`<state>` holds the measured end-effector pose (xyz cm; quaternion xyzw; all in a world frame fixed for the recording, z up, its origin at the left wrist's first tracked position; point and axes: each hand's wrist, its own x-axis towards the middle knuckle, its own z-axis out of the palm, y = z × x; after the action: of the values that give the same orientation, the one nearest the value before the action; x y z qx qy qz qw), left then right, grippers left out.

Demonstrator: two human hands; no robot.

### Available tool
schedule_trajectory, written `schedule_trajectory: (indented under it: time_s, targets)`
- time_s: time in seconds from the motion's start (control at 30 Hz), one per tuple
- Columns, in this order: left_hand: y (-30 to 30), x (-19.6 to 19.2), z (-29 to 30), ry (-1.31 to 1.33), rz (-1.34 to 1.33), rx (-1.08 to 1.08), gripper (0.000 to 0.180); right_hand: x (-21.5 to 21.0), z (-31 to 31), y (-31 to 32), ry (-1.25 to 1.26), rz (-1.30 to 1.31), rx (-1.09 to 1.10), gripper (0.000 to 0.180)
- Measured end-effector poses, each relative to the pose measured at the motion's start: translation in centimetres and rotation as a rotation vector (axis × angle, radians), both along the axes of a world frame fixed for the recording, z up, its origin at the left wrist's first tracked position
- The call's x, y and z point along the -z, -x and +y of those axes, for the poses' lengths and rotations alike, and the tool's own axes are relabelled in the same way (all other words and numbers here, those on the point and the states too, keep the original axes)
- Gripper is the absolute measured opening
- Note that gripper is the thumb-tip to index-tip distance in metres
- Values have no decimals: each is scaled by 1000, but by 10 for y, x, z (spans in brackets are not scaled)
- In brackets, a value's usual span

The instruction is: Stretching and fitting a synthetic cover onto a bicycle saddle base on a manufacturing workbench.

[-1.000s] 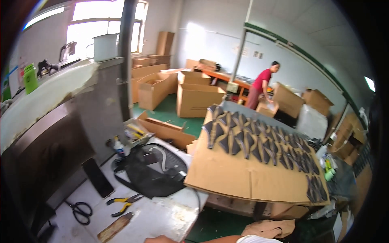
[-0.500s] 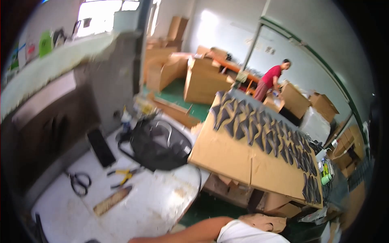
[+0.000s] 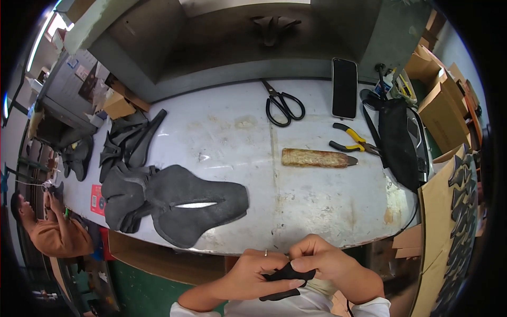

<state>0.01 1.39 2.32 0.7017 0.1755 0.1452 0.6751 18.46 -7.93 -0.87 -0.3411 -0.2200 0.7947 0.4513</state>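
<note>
Just off the near edge of the table, my left hand (image 3: 252,274) and my right hand (image 3: 328,260) are close together, fingers closed on a small black, bendy piece (image 3: 288,272). Part of the piece is hidden by my fingers, and its kind is unclear. A ring is on a finger of my left hand. Beyond my left hand lies a flat, dark grey saddle-shaped cover (image 3: 179,224) with a long slit in its middle. Another folded dark grey cover (image 3: 122,193) touches its left side.
Across the white table (image 3: 232,142) lie black-handled scissors (image 3: 283,103), a phone (image 3: 345,89), yellow-and-black pliers (image 3: 354,141), a worn wooden-handled blade (image 3: 317,158) and a black bag (image 3: 396,140). More dark pieces (image 3: 129,138) are heaped at left. A co-worker (image 3: 58,232) is far left.
The view has swung left and down from the cardboard-topped table at right to the white table before me. Both my hands and the black piece now show; earlier only a forearm did.
</note>
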Motion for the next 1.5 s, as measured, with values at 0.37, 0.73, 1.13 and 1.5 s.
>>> schedule_trajectory:
  time_s: [0.37,0.73,1.13,1.5]
  targets:
    - [1,3,1,510,-44,-297,12,-19,15,6,-723,-890,500,18]
    - [-3,22,-4,1095,-224,-343,23,-3,6,16,-471,-545,535,26]
    - [-12,29,-1,1144,-246,-360,21,-8,-4,12,-377,-470,371,27]
    - [-16,26,-5,958,-269,-438,19,0,-11,5,-258,-184,125,26]
